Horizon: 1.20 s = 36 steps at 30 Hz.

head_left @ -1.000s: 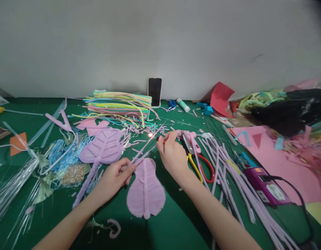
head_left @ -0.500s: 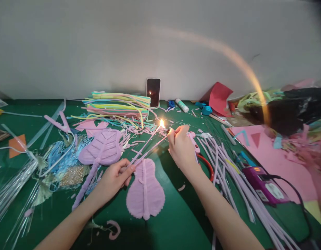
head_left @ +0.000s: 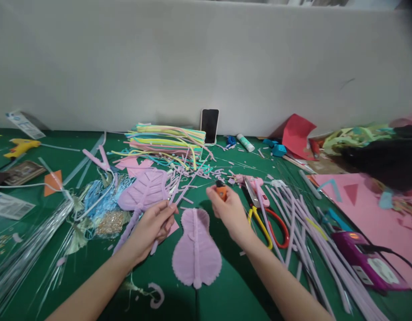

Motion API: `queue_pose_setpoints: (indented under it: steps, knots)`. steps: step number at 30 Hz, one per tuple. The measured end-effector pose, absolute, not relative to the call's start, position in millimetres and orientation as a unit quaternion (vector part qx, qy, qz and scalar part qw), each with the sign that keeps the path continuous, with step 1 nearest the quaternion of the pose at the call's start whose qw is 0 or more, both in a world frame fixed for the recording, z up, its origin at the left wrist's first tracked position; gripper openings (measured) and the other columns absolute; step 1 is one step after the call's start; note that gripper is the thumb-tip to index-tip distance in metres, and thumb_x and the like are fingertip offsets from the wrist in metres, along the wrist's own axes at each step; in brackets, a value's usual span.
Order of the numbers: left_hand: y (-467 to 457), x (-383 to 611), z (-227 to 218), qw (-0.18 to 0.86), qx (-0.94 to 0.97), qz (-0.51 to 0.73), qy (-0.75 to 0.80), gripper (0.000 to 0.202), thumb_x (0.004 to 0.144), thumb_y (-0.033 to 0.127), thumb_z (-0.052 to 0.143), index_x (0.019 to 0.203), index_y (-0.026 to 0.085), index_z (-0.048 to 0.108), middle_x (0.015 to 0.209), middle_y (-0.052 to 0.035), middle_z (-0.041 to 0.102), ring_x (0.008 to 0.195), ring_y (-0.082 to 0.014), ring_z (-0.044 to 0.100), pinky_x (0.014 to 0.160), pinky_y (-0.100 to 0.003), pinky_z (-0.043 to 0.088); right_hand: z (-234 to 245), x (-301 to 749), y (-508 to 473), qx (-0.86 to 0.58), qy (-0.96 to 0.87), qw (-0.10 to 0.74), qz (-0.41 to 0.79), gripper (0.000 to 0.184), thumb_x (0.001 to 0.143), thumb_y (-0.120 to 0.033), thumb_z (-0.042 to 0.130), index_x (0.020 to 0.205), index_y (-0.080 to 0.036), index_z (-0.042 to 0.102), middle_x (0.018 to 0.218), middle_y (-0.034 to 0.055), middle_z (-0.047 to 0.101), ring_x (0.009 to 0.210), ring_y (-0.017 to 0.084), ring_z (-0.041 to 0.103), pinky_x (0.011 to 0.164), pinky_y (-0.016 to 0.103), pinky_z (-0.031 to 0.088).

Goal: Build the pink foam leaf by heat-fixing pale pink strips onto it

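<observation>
My left hand (head_left: 151, 226) pinches a small bundle of lilac pipe-cleaner stems (head_left: 184, 186) that points up and to the right. My right hand (head_left: 227, 209) is closed round a small orange lighter (head_left: 221, 190), held upright with no flame showing. Between the hands, flat on the green table (head_left: 239, 285), lies a lilac pear-shaped petal piece (head_left: 196, 254). A second lilac leaf-shaped piece (head_left: 144, 191) with a twisted stem lies just left of my left hand.
Yellow and red handled scissors (head_left: 264, 218) and many long lilac stems (head_left: 302, 227) lie right of my right hand. A purple glue gun (head_left: 362, 255), pink paper (head_left: 369, 209), a stack of pastel stems (head_left: 165, 139), a phone (head_left: 209, 126) against the wall and clear wrapping (head_left: 22, 249) surround them.
The flame at the stem tips has gone out. My right hand has drawn back toward me with the lighter. The left hand has tilted the stems more upright. The view has shifted.
</observation>
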<state>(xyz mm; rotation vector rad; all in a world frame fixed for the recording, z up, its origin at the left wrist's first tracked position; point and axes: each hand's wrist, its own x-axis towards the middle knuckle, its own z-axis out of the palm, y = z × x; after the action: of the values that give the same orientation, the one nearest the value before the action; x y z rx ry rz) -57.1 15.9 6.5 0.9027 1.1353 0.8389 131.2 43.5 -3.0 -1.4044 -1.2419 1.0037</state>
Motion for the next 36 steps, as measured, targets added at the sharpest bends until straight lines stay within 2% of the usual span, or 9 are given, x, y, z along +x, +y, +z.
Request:
queue_pose_setpoints:
  steps: [4, 8, 12, 16, 19, 21, 25, 30, 36]
  knots:
    - [13.6, -55.7, 7.2, 0.682, 0.405, 0.371, 0.482, 0.029, 0.086, 0.044, 0.056, 0.081, 0.017, 0.051, 0.048, 0.01, 0.04, 0.036, -0.0014, 0.022, 0.038, -0.016, 0.013, -7.3, 110.6, 29.4, -0.514, -0.493, 0.442, 0.545, 0.036, 0.075, -0.05, 0.064, 0.079, -0.014, 0.06, 0.057, -0.0071, 0.035, 0.051, 0.007, 0.028, 0.046, 0.023, 0.023]
    - [10.3, -53.2, 3.0, 0.706, 0.423, 0.331, 0.462, 0.033, 0.087, 0.049, 0.053, 0.083, 0.017, 0.051, 0.049, 0.0096, 0.042, 0.036, -0.0016, 0.02, 0.036, -0.015, 0.013, -8.6, 101.2, 23.3, -0.457, -0.47, 0.431, 0.62, 0.041, 0.075, -0.052, 0.065, 0.062, -0.015, 0.053, 0.051, -0.0085, 0.029, 0.048, 0.005, 0.022, 0.044, 0.023, 0.017]
    - [8.4, -50.7, -0.5, 0.718, 0.452, 0.29, 0.443, 0.036, 0.088, 0.053, 0.05, 0.083, 0.017, 0.051, 0.049, 0.0091, 0.043, 0.035, -0.0018, 0.018, 0.035, -0.015, 0.013, -5.9, 99.6, 22.2, -0.44, -0.441, 0.429, 0.654, 0.042, 0.071, -0.053, 0.068, 0.063, -0.014, 0.056, 0.051, -0.0088, 0.032, 0.047, 0.004, 0.021, 0.045, 0.022, 0.017]
    - [7.6, -49.2, -0.5, 0.712, 0.469, 0.278, 0.444, 0.04, 0.087, 0.056, 0.048, 0.08, 0.017, 0.051, 0.051, 0.0076, 0.045, 0.036, -0.0024, 0.022, 0.036, -0.016, 0.017, -6.3, 100.1, 22.5, -0.429, -0.448, 0.432, 0.655, 0.041, 0.071, -0.053, 0.068, 0.065, -0.013, 0.059, 0.053, -0.0059, 0.043, 0.05, 0.005, 0.03, 0.047, 0.021, 0.023]
    - [5.9, -47.9, -0.4, 0.697, 0.485, 0.278, 0.449, 0.042, 0.086, 0.059, 0.047, 0.079, 0.017, 0.049, 0.057, 0.0062, 0.047, 0.04, -0.0035, 0.03, 0.038, -0.017, 0.021, -7.8, 101.1, 22.8, -0.431, -0.453, 0.449, 0.638, 0.04, 0.072, -0.05, 0.069, 0.061, -0.014, 0.056, 0.052, -0.0061, 0.042, 0.05, 0.006, 0.031, 0.047, 0.021, 0.025]
    - [4.3, -46.9, -1.3, 0.682, 0.501, 0.274, 0.457, 0.043, 0.087, 0.06, 0.043, 0.081, 0.018, 0.049, 0.059, 0.0052, 0.048, 0.042, -0.005, 0.035, 0.039, -0.017, 0.021, -8.3, 102.8, 23.4, -0.44, -0.452, 0.464, 0.622, 0.037, 0.073, -0.048, 0.068, 0.066, -0.014, 0.059, 0.052, -0.0068, 0.04, 0.049, 0.005, 0.029, 0.046, 0.021, 0.024]
    - [3.0, -46.2, -3.7, 0.622, 0.543, 0.287, 0.486, 0.039, 0.091, 0.056, 0.037, 0.088, 0.019, 0.05, 0.057, 0.0069, 0.044, 0.042, -0.0073, 0.034, 0.041, -0.019, 0.024, -9.5, 107.7, 25.8, -0.473, -0.441, 0.494, 0.581, 0.035, 0.075, -0.048, 0.067, 0.078, -0.013, 0.065, 0.055, -0.0063, 0.041, 0.048, 0.005, 0.028, 0.044, 0.021, 0.022]
    - [4.1, -48.6, -2.3, 0.512, 0.609, 0.277, 0.538, 0.039, 0.092, 0.053, 0.038, 0.073, 0.02, 0.048, 0.056, 0.006, 0.038, 0.05, -0.0106, 0.036, 0.047, -0.022, 0.028, -11.5, 112.7, 31.6, -0.502, -0.401, 0.535, 0.548, 0.045, 0.071, -0.057, 0.066, 0.078, -0.013, 0.063, 0.059, -0.0026, 0.051, 0.044, 0.005, 0.029, 0.039, 0.021, 0.021]
    - [2.2, -49.9, -1.4, 0.472, 0.639, 0.253, 0.552, 0.038, 0.092, 0.053, 0.036, 0.081, 0.021, 0.054, 0.057, 0.0057, 0.037, 0.052, -0.0128, 0.037, 0.049, -0.023, 0.026, -12.7, 115.7, 35.6, -0.51, -0.388, 0.551, 0.534, 0.048, 0.067, -0.06, 0.068, 0.077, -0.013, 0.064, 0.06, -0.0007, 0.056, 0.043, 0.005, 0.033, 0.039, 0.021, 0.023]
